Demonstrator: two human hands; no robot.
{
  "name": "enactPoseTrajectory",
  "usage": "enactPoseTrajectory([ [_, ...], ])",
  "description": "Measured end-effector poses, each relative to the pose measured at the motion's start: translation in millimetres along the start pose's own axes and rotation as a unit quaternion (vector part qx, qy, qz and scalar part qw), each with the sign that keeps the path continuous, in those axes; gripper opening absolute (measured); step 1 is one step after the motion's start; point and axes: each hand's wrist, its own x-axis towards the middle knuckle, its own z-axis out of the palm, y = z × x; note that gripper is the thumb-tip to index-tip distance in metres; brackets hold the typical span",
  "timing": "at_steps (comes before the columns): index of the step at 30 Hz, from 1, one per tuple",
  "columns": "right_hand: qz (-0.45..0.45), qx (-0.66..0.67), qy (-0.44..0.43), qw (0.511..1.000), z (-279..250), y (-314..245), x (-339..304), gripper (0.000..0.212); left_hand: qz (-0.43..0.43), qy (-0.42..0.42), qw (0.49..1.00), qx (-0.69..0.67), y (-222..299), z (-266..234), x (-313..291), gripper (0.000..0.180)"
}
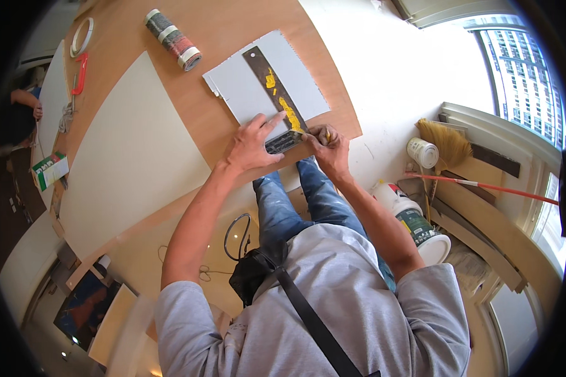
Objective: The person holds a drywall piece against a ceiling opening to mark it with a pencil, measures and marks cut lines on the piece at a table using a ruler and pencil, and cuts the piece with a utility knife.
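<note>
A try square (277, 94) with a dark blade smeared in yellow lies on a white sheet (233, 78) on the wooden table. Its thick dark stock (283, 142) rests along the sheet's near edge. My left hand (253, 141) grips the square near the corner, index finger stretched onto the blade and thumb at the stock. Beside the corner on the other side, my right hand (327, 147) is closed around what looks like a thin yellow pencil (327, 136), its point near the blade's edge. The fingers hide most of it.
A striped roll (173, 39) lies farther back on the table (217, 116), next to a large pale sheet (132, 151). A red clamp (80, 74) and tape roll (82, 36) are far left. Another person's hand (38, 111) is beyond. Buckets (421, 229) and a broom (444, 141) stand right.
</note>
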Motion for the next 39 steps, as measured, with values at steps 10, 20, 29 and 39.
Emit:
enactPoseTrajectory([
  [10,-0.006,-0.081,-0.035,0.996,-13.9,1.5,3.7,0.040,-0.012,0.001,1.000,-0.006,8.1,-0.3,7.5,0.104],
  [20,-0.092,-0.373,-0.157,0.910,-46.1,-61.5,21.2,0.012,0.012,0.025,1.000,0.003,9.2,-1.8,2.4,0.101],
  [29,-0.260,-0.433,-0.144,0.851,32.6,-101.9,99.8,0.027,0.006,0.002,1.000,-0.005,-2.9,2.6,6.3,0.101],
  [39,-0.281,-0.474,-0.119,0.826,73.6,-111.0,135.9,0.015,0.003,-0.023,0.999,0.041,3.3,-6.0,4.3,0.104],
])
